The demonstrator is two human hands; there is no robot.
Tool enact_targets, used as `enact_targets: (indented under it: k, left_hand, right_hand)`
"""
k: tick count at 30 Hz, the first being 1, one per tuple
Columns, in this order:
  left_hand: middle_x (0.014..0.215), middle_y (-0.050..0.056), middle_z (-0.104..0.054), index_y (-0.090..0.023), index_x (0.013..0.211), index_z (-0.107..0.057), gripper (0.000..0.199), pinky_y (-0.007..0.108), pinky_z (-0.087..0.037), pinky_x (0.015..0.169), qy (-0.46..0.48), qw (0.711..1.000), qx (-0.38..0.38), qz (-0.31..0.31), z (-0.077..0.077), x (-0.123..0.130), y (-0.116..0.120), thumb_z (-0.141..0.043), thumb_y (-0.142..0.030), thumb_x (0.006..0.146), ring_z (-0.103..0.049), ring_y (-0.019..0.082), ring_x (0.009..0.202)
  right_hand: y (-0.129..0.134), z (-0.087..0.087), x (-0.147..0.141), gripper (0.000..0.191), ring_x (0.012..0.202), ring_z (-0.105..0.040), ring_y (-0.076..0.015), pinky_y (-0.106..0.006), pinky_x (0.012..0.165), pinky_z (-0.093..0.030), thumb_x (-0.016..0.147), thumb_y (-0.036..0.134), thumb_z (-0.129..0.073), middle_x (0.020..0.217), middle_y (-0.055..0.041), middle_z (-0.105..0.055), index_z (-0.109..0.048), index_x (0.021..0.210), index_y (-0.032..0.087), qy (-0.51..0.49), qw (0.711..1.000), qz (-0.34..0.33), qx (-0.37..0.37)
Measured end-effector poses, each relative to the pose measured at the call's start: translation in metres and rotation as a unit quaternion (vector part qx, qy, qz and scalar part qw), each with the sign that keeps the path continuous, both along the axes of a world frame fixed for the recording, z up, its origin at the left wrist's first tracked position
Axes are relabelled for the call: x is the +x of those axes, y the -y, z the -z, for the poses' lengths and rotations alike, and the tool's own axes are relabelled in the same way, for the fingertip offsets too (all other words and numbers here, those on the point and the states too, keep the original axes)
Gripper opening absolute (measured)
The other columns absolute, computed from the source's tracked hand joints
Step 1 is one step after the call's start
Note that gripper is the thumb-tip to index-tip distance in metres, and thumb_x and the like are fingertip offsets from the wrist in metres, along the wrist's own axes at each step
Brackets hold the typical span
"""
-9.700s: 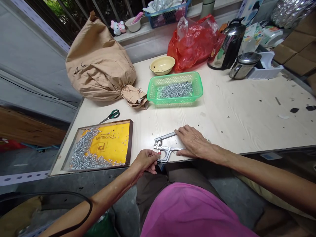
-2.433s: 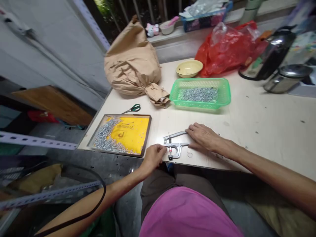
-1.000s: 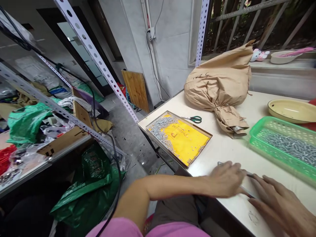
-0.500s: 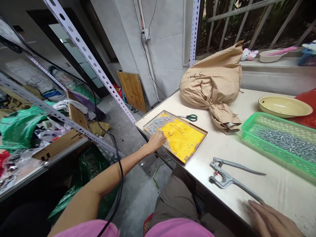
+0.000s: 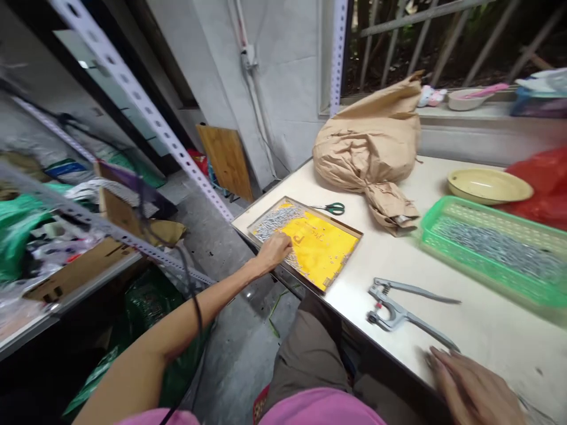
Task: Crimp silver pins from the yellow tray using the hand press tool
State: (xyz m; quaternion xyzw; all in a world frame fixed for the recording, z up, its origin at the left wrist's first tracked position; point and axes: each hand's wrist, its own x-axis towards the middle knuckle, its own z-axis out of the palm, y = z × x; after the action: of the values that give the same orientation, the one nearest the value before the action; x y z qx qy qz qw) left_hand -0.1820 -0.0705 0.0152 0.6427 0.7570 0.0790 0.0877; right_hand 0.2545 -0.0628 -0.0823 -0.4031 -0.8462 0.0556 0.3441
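Note:
My left hand (image 5: 275, 249) is over the near left part of a shallow tray (image 5: 326, 290) with a yellow lining (image 5: 325, 248). Its fingers are bent together at small silver metal pieces (image 5: 279, 219); what they hold is too small to name. My right hand (image 5: 476, 386) rests on the table at the lower right, fingers partly spread, with nothing seen in it. Its fingertips are close to one handle of grey metal pliers (image 5: 392, 313), which lie with their handles apart.
Green-handled scissors (image 5: 335, 208) lie behind the tray, near a tied brown paper bag (image 5: 365, 153). A green basket (image 5: 487, 251) of metal pieces, a cream bowl (image 5: 487, 186) and a red bag (image 5: 543, 183) are at the right. A perforated metal post (image 5: 146, 109) slants at the left.
The view has shifted, so the table items appear slightly further left. My left hand stays at the tray, fingers still bent; my right hand remains beside the pliers.

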Motion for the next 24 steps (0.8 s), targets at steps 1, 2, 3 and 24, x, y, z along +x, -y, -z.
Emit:
enact_targets:
  k: [1, 2, 3, 24]
  left_hand:
    - [0.084, 0.006, -0.063, -0.017, 0.08, -0.064, 0.013, 0.028, -0.04, 0.083, 0.006, 1.0, 0.016, 0.002, -0.002, 0.004, -0.001, -0.051, -0.015, 0.081, -0.055, 0.019, 0.089]
    - [0.084, 0.006, -0.064, -0.017, 0.08, -0.064, 0.013, 0.028, -0.04, 0.082, 0.02, 0.999, 0.035, 0.004, -0.004, 0.01, -0.003, -0.05, -0.016, 0.081, -0.056, 0.019, 0.088]
    - [0.083, 0.005, -0.064, -0.018, 0.08, -0.064, 0.013, 0.027, -0.041, 0.08, 0.041, 0.998, 0.056, 0.003, -0.007, 0.019, -0.005, -0.051, -0.017, 0.081, -0.057, 0.018, 0.084]
    - [0.117, 0.013, -0.057, -0.012, 0.099, -0.055, 0.019, 0.035, -0.047, 0.093, -0.025, 0.94, 0.051, 0.336, 0.026, 0.2, 0.032, -0.038, -0.014, 0.091, -0.05, 0.023, 0.112]
  right_hand:
    - [0.001, -0.007, -0.003, 0.024, 0.094, -0.061, -0.0255, -0.041, 0.085, -0.044, 0.087, 0.032, -0.05, 0.094, -0.0065, -0.068, -0.065, 0.104, 0.022, 0.004, 1.0, -0.001, -0.005]
    - [0.0, -0.014, -0.006, 0.021, 0.094, -0.06, -0.024, -0.04, 0.086, -0.043, 0.087, 0.028, -0.052, 0.093, -0.006, -0.068, -0.064, 0.103, 0.021, 0.004, 1.0, -0.002, -0.01]
    - [-0.001, -0.022, -0.009, 0.02, 0.093, -0.059, -0.0222, -0.039, 0.085, -0.044, 0.087, 0.025, -0.052, 0.092, -0.0053, -0.067, -0.063, 0.103, 0.021, 0.005, 1.0, -0.003, -0.015]
    - [-0.085, -0.07, -0.095, 0.012, 0.074, -0.047, -0.0151, -0.028, 0.062, -0.029, 0.084, 0.014, -0.05, 0.088, -0.005, -0.055, -0.061, 0.084, 0.018, 0.285, 0.899, -0.302, -0.138]
